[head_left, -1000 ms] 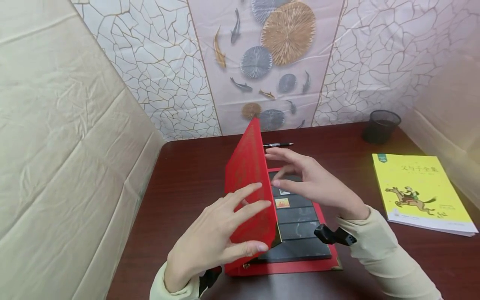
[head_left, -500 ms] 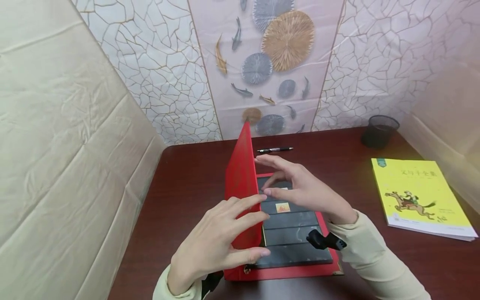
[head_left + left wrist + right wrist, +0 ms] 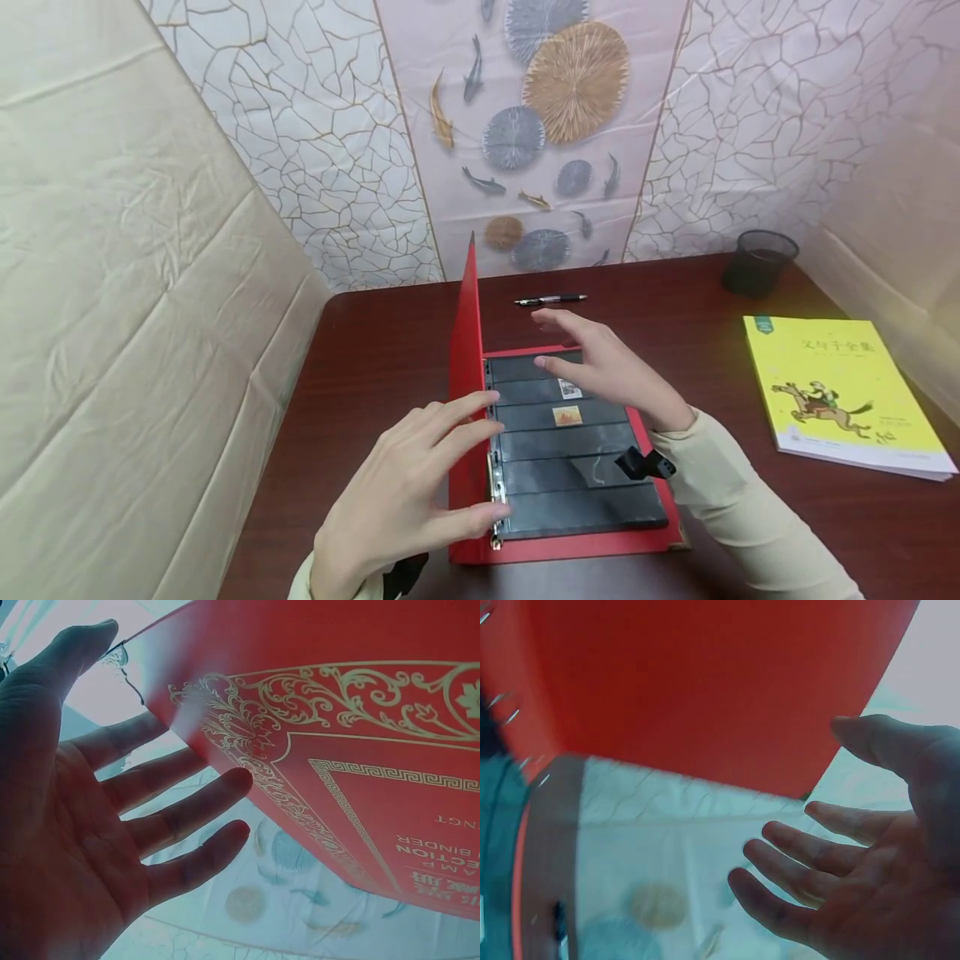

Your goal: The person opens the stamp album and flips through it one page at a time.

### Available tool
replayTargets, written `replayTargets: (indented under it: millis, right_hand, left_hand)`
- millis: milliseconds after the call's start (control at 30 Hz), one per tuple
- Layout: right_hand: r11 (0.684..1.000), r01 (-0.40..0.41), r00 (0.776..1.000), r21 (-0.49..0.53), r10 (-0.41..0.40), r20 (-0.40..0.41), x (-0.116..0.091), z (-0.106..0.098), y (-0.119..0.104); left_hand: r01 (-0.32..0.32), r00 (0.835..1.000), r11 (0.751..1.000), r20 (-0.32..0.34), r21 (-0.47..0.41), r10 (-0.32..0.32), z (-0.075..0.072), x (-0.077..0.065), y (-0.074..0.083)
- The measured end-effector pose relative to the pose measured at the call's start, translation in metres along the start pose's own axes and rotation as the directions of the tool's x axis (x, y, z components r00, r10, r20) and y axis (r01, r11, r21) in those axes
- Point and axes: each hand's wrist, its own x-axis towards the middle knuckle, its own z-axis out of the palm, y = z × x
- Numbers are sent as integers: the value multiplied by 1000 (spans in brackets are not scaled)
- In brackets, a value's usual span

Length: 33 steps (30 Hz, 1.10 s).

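Currently both hands (image 3: 393,492) (image 3: 613,364) free, fingers spread, red cover (image 3: 466,358) upright nr L one, gap to R.

Yellow book (image 3: 843,367): you can read 父与子全集 across its cover; the smaller lettering is too tiny.
Red binder cover (image 3: 345,720): in the left wrist view you make out BINDER, plus fragments ECTION and AMP.

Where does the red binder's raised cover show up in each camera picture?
Head: the raised cover stands just left of centre, nearly edge-on.
Left wrist: upper right, gold-patterned face showing.
Right wrist: across the top, plain face showing.
Shared landmark: the wall hanging with round printed shapes.
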Motion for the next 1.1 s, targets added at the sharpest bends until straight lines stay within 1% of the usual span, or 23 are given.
replayTargets:
  millis: [100,267,400,500,667,733,800,900,967,1100]
  right_hand:
    - [998,-46,999,-51,46,-6,3,2,18]
    - [987,-135,990,-87,137,16,5,3,49]
    - [978,-173,983,-113,179,44,3,5,69]
    - [973,-189,978,-136,199,62,2,8,82]
    - [965,-204,972,-165,220,82,3,12,103]
    - [960,-213,968,-181,233,96,3,12,110]
    - [952,-232,960,-201,257,108,3,12,117]
    - [935,-273,945,-225,305,121,2,12,125]
    - [926,-299,933,-232,334,132,1,12,130]
    - [915,-323,914,-240,368,174,1,15,140]
  left_hand:
    - [31,999,1000,-12,1,-31,-4,-5,0]
    - [84,996,996,-28,6,-84,-10,-11,-1]
    - [124,991,992,-44,9,-123,-15,-16,0]
    - [133,989,991,-67,16,-131,-18,-20,-1]
    - [124,985,992,-121,26,-120,-24,-26,-5]
    - [147,981,989,-131,23,-142,-26,-29,-6]
    - [186,974,982,-132,18,-183,-28,-32,-7]
    - [252,959,968,-130,-6,-251,-30,-37,-7]
    - [278,950,960,-140,-28,-279,-31,-41,-8]
    - [258,941,965,-210,-57,-264,-32,-49,-10]
